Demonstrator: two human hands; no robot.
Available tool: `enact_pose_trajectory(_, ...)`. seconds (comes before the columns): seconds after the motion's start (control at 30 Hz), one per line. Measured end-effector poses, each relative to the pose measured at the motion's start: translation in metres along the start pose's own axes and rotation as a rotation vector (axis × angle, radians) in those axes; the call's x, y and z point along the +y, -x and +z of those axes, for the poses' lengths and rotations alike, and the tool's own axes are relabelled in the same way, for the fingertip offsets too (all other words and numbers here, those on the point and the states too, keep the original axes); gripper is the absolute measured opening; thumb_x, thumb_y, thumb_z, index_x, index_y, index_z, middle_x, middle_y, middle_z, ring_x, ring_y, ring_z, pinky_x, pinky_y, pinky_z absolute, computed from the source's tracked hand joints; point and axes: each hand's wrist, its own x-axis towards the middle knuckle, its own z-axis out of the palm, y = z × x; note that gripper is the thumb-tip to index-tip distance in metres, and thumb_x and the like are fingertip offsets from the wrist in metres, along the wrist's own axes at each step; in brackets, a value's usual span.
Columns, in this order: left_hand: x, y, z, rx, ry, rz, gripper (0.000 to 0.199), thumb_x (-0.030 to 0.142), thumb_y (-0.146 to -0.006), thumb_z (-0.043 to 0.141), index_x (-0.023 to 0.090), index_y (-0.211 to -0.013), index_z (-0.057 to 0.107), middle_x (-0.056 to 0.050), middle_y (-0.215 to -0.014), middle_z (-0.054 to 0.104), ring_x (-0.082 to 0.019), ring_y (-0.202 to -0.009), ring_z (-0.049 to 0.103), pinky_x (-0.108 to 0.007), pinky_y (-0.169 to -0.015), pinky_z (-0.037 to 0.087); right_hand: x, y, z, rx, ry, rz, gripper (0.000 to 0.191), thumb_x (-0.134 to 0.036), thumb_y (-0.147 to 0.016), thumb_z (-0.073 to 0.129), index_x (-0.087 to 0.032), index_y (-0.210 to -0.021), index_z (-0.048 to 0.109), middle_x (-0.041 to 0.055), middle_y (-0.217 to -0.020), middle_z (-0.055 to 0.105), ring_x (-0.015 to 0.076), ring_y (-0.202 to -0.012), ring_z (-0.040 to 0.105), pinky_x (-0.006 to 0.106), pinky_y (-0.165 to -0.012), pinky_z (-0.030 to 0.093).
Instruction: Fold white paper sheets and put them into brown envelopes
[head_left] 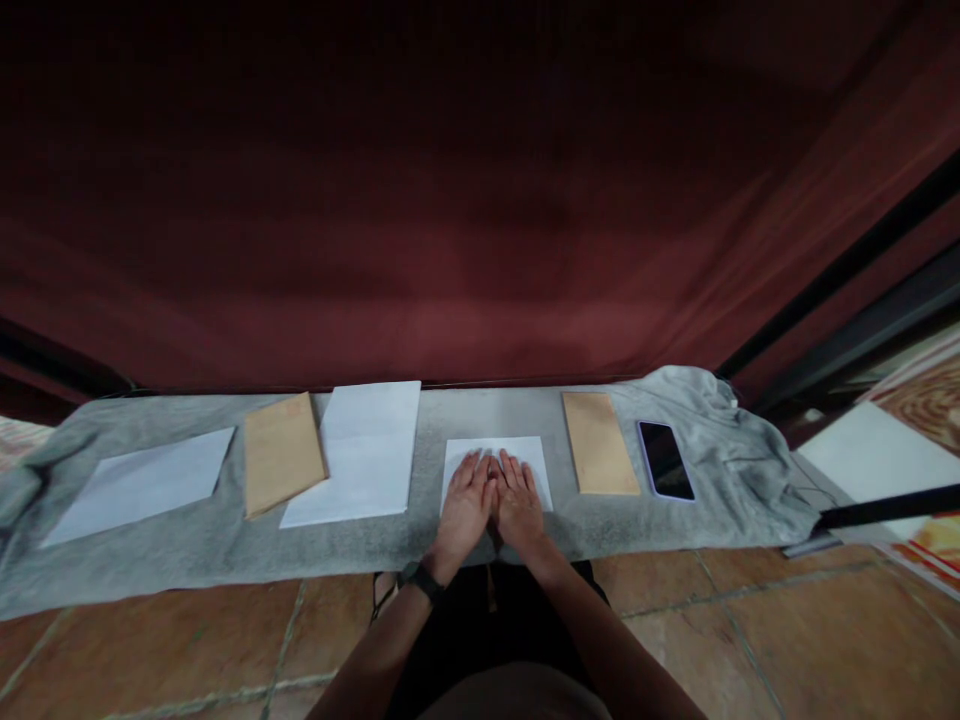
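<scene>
A white sheet of paper (534, 452) lies on the grey cloth-covered table (442, 415), in front of my body. Flat on its left part rests my left hand (466, 505), fingers stretched forward and a dark watch on the wrist. My right hand (519, 500) lies flat beside it on the same paper, the thumbs meeting or nearly so. Neither hand grips anything. The palms hide the paper's middle.
To the left are larger white sheets (371, 450), a brown envelope-like piece (281, 455) overlapping them and another white sheet (150, 480). On the right lie a tan rectangular piece (600, 445) and a phone (666, 460). A dark red curtain (480, 250) hangs behind.
</scene>
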Motion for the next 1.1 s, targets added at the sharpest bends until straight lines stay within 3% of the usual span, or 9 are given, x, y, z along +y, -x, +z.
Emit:
enact_pose_trajectory(0.1,0.009,-0.013,0.02,-0.055,-0.021,0.03,0.054,0.039,-0.105,0.033,0.011,-0.151,0.044,-0.016,-0.157,0.045,-0.028,-0.149,0.035,-0.048,-0.122,0.032,0.004,-0.002,0.003,-0.005,0.025,-0.014,0.053,-0.016,-0.101,0.039,-0.012,-0.154,0.042,0.0146,-0.16,0.04,0.027,-0.149,0.035,0.05,-0.122,0.026)
enact_pose_trajectory(0.23,0.003,-0.02,0.029,-0.064,-0.108,0.014,0.057,0.039,-0.105,0.029,0.012,-0.153,0.041,-0.014,-0.16,0.04,-0.027,-0.152,0.031,-0.05,-0.124,0.028,0.013,-0.01,0.005,0.0,0.057,0.052,0.052,-0.019,-0.102,0.038,-0.015,-0.154,0.043,0.0142,-0.159,0.042,0.0282,-0.147,0.037,0.05,-0.119,0.028)
enact_pose_trajectory(0.33,-0.006,-0.021,0.03,-0.037,-0.158,0.01,0.058,0.04,-0.105,0.03,0.011,-0.154,0.04,-0.014,-0.162,0.037,-0.026,-0.153,0.029,-0.049,-0.125,0.026,0.02,-0.016,0.005,0.013,0.083,0.105,0.05,-0.026,-0.104,0.038,-0.017,-0.154,0.043,0.0142,-0.159,0.043,0.0288,-0.146,0.039,0.05,-0.119,0.029)
enact_pose_trajectory(0.63,-0.031,-0.019,0.027,0.036,-0.2,-0.112,0.064,0.043,-0.104,0.028,0.003,-0.154,0.037,-0.019,-0.161,0.036,-0.029,-0.153,0.028,-0.047,-0.125,0.026,0.04,-0.022,0.006,0.098,0.113,0.189,0.057,-0.037,-0.106,0.036,-0.007,-0.153,0.041,0.0206,-0.155,0.045,0.0318,-0.145,0.041,0.051,-0.118,0.028)
enact_pose_trajectory(0.9,-0.032,-0.018,0.024,0.057,-0.225,-0.131,0.067,0.046,-0.104,0.028,0.003,-0.155,0.036,-0.02,-0.161,0.036,-0.029,-0.152,0.029,-0.047,-0.124,0.026,0.056,-0.016,0.003,0.164,0.144,0.241,0.056,-0.035,-0.106,0.032,-0.004,-0.151,0.044,0.0227,-0.152,0.048,0.0338,-0.141,0.045,0.053,-0.116,0.031)
enact_pose_trajectory(1.0,-0.032,-0.018,0.024,0.048,-0.247,-0.129,0.068,0.046,-0.104,0.027,0.001,-0.153,0.038,-0.021,-0.161,0.036,-0.031,-0.152,0.03,-0.047,-0.124,0.026,0.052,-0.01,-0.001,0.204,0.146,0.248,0.054,-0.029,-0.105,0.033,-0.003,-0.152,0.042,0.0233,-0.153,0.046,0.0333,-0.142,0.044,0.053,-0.116,0.031)
enact_pose_trajectory(1.1,-0.033,-0.018,0.024,0.054,-0.252,-0.13,0.067,0.046,-0.104,0.027,0.002,-0.153,0.038,-0.02,-0.16,0.037,-0.031,-0.152,0.03,-0.047,-0.124,0.027,0.033,-0.002,-0.004,0.179,0.103,0.159,0.055,-0.025,-0.102,0.037,-0.008,-0.154,0.039,0.0196,-0.158,0.041,0.0303,-0.146,0.04,0.05,-0.118,0.031)
